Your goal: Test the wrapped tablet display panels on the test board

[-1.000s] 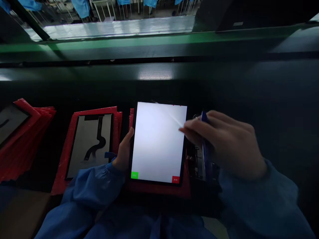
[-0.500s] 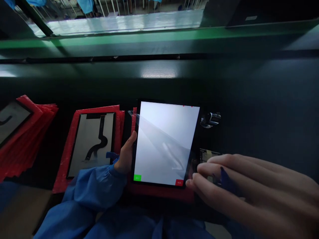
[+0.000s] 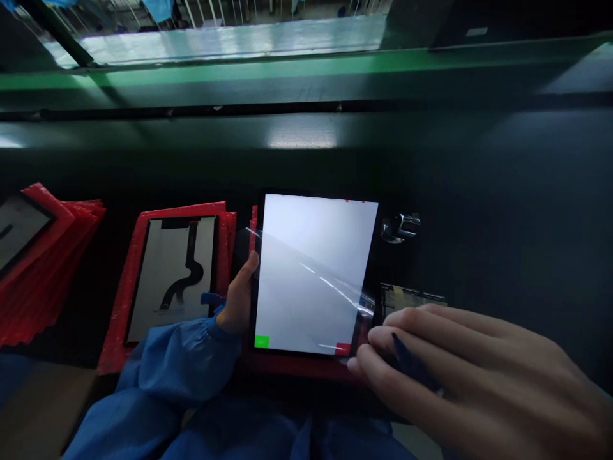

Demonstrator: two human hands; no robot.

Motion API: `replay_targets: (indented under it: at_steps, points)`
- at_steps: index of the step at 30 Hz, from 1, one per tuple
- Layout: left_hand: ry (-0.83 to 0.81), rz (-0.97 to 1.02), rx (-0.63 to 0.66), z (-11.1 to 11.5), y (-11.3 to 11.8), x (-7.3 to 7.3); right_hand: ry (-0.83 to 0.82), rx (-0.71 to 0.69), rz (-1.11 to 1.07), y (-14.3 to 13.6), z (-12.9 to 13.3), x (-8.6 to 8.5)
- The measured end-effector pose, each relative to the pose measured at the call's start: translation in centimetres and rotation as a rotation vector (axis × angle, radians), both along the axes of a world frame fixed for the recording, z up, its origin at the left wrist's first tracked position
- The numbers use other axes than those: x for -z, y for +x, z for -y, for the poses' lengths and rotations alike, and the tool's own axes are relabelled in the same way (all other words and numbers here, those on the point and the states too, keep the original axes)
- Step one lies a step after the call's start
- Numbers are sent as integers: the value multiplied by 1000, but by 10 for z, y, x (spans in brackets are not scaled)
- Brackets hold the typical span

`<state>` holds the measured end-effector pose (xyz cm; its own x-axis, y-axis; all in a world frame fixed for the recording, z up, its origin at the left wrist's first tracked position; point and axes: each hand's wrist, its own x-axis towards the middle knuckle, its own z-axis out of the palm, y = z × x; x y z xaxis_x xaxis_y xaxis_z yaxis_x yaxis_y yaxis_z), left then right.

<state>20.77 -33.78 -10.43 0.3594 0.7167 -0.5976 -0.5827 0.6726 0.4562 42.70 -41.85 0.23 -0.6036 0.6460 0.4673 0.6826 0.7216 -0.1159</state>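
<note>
Far left of the grip, a stack of red trays (image 3: 43, 268) lies on the dark bench (image 3: 502, 211), and just left of it a second red tray (image 3: 138, 281) carries a grey display panel (image 3: 175, 275) lying back side up. The left hand (image 3: 239, 297) holds a lit white display screen (image 3: 313, 268) by its left edge, thumb on the bezel. A clear protective film (image 3: 330, 287) lies partly lifted across the screen. At the lower right corner, the right hand (image 3: 460, 370) pinches that film, with a blue pen (image 3: 412, 367) tucked between its fingers. Beyond it sits a metal clamp (image 3: 400, 227).
</note>
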Motion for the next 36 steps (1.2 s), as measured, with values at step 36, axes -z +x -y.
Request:
replay_targets:
  at_steps: [36]
  points:
    - [-34,-177,121,-6,9,-19,-231,-15,-728,32,-106,68]
